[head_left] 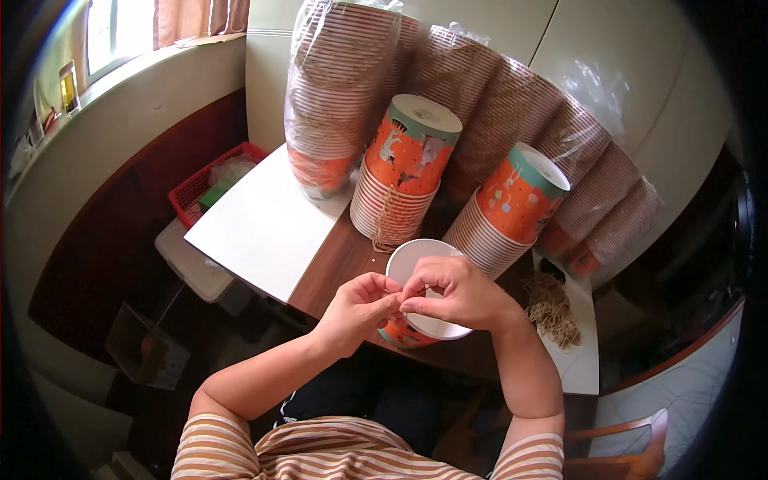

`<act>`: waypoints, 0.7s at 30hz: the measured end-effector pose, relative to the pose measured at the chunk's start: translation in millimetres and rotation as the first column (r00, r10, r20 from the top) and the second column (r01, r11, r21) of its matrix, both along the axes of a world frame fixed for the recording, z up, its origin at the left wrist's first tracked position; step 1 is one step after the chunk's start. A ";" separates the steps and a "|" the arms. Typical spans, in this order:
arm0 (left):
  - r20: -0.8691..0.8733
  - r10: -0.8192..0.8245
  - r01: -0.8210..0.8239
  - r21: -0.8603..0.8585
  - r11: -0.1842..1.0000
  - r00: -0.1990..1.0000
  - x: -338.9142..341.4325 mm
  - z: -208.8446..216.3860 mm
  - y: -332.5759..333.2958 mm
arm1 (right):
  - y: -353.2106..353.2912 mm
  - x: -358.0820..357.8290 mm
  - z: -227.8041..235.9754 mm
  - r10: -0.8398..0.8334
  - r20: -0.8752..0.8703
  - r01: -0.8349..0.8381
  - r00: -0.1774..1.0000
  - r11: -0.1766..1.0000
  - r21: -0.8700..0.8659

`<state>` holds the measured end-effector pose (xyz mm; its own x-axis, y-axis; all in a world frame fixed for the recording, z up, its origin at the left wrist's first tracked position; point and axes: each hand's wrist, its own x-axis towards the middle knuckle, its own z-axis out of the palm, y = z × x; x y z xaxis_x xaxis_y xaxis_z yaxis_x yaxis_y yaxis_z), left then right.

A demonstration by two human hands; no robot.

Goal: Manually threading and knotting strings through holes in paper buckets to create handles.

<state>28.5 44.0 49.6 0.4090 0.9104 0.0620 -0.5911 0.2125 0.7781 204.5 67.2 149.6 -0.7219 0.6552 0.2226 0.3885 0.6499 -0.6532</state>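
Observation:
An orange paper bucket with a white inside [405,258] stands upright at the table's near edge, right under my hands. My left hand [362,310] is closed in a pinch by the left side of its rim. Thumb and fingers of my right hand [458,291] are also pinched, meeting the left fingertips above the bucket's opening. What lies between the fingertips is too small and covered to make out. A bundle of beige twine [552,314] lies to the right of my right forearm.
Behind the bucket stand two upside-down stacks of orange buckets, a left stack [412,164] with twine strands [389,218] hanging on it and a right stack [516,196]. Tall plastic-wrapped bucket stacks [344,80] line the wall. A red basket [186,210] sits left of the white tabletop [260,228].

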 end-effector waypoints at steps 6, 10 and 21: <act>-0.070 0.020 -0.014 0.087 0.996 0.997 0.8 -3.3 -2.8 | 4.8 -3.3 2.9 0.034 0.031 -0.032 0.999 0.998 -0.050; -0.070 -0.071 0.076 0.076 0.994 0.995 -3.8 -2.8 -5.7 | 14.2 -8.8 -8.6 0.026 -0.019 -0.026 0.999 1.000 -0.006; 0.003 -0.057 0.057 -0.002 0.998 0.998 -10.8 -11.9 -8.2 | 1.7 -9.4 -30.9 -0.249 -0.241 0.308 0.938 0.918 0.249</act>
<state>17.7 35.8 37.7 0.4603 0.8857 0.0612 -0.5799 0.2478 0.7761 195.1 68.9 118.7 -0.4401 0.7131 0.5457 0.4602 0.7010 -0.5449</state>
